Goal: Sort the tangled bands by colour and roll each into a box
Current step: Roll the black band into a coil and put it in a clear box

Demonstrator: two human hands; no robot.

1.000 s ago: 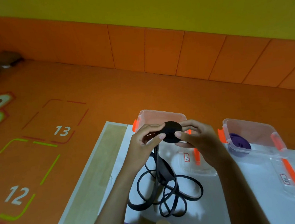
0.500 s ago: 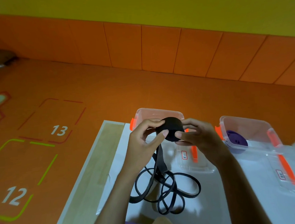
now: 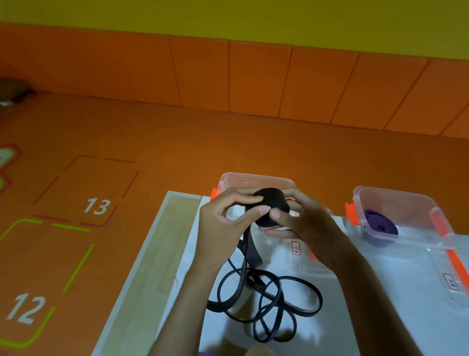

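The orange floor (image 3: 169,143) fills the far side, marked with the numbers 12 and 13. Nearer, a white counter (image 3: 351,323) with a pale wooden strip along its left edge carries everything.

Two clear boxes with orange clips stand at the counter's far edge, well apart. The left box (image 3: 256,179) is partly hidden behind the hands. The right box (image 3: 398,201) is in plain sight. Two clear lids lie flat on the counter, one just in front of each box: the left lid (image 3: 298,260) and the right lid (image 3: 460,281).

Two hands meet above the counter, in front of the left box. The left hand (image 3: 223,229) and right hand (image 3: 307,222) both grasp the one black band (image 3: 272,205), whose upper part is wound into a tight round roll. The roll sits between the two hands. The left fingers (image 3: 237,196) curl over its top and left side, with the thumb pressed on its near face. The right fingers (image 3: 280,216) close on it from the right and below, the thumb tip nearly meeting the left thumb. From under the roll the unwound part of the band drops between the wrists and lies on the counter in several loose, overlapping loops (image 3: 265,301).

One purple band (image 3: 380,226), already rolled, lies inside the right box against its near wall, touched by neither hand.
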